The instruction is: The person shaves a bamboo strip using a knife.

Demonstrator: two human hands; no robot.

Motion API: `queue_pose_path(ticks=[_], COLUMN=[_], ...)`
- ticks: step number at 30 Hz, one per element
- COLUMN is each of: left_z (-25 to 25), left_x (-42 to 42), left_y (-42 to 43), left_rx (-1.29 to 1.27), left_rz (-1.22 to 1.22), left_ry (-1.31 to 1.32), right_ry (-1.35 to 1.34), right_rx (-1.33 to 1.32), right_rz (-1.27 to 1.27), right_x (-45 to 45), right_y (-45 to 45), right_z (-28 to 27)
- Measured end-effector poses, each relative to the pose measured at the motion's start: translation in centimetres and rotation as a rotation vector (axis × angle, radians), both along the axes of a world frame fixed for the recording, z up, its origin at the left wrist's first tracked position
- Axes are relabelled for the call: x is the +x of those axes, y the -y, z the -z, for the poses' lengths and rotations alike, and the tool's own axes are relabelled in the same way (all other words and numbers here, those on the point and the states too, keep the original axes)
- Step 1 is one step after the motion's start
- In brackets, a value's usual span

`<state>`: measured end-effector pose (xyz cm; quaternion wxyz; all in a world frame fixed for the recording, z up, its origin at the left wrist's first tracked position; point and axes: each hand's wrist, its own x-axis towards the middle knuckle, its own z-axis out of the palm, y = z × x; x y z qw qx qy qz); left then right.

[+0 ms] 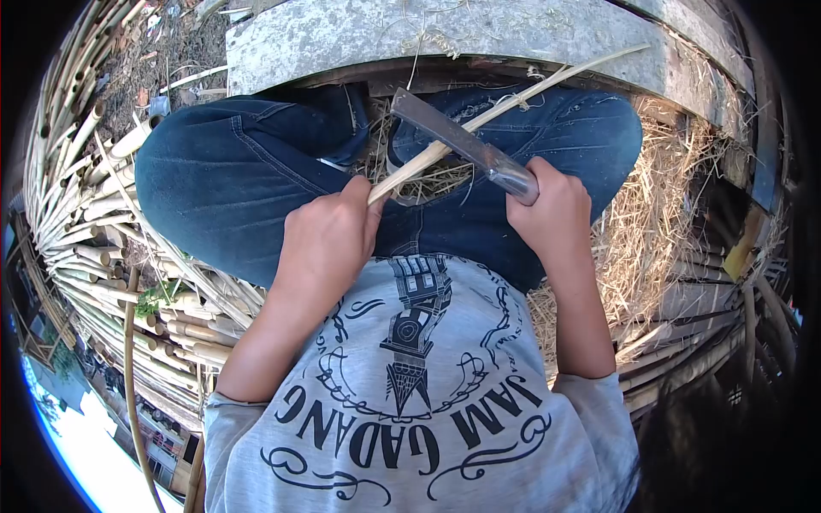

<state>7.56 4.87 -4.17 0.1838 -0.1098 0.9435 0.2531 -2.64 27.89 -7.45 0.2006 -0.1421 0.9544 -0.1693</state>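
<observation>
My left hand (pixel 329 229) is closed round the near end of a long, pale bamboo strip (pixel 547 83). The strip slants up and right over my lap, with a thin curl of shaving hanging partway along it. In my right hand (pixel 552 205) is the grey handle of a machete (pixel 428 120), its broad, square-ended blade pointing up and left. Blade and strip cross in front of my crossed legs; the blade lies over the strip and seems to touch it.
A worn grey plank (pixel 342 38) runs across in front of my knees. Stacked bamboo poles (pixel 94 248) fill the left side. Straw-like shavings (pixel 650 231) are heaped on the right, with more poles (pixel 684 359) behind. An upright pole (pixel 130 385) stands at lower left.
</observation>
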Motion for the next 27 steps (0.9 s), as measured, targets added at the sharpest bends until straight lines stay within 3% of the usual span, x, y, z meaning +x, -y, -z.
queue_pose_path(ticks=[5, 13, 17, 23, 27], left_z=[-0.2, 0.5, 0.8, 0.9, 1.0], left_x=[-0.1, 0.1, 1.0, 0.4, 1.2], left_y=[-0.6, -0.8, -0.7, -0.8, -0.5], left_rx=[0.067, -0.01, -0.048, -0.06, -0.066], left_rz=[-0.015, 0.012, 0.024, 0.026, 0.022], left_ry=[0.048, 0.025, 0.04, -0.016, 0.005], right_ry=[-0.114, -0.014, -0.087, 0.019, -0.065], right_rx=[0.223, 0.182, 0.274, 0.154, 0.271], right_rz=[0.131, -0.079, 0.2, -0.152, 0.115], right_x=[-3.3, -1.1, -5.3, -1.1, -4.5], right_y=[-2.6, -0.5, -3.7, -0.3, -3.2], right_z=[-0.5, -2.2, -0.9, -2.2, -0.6])
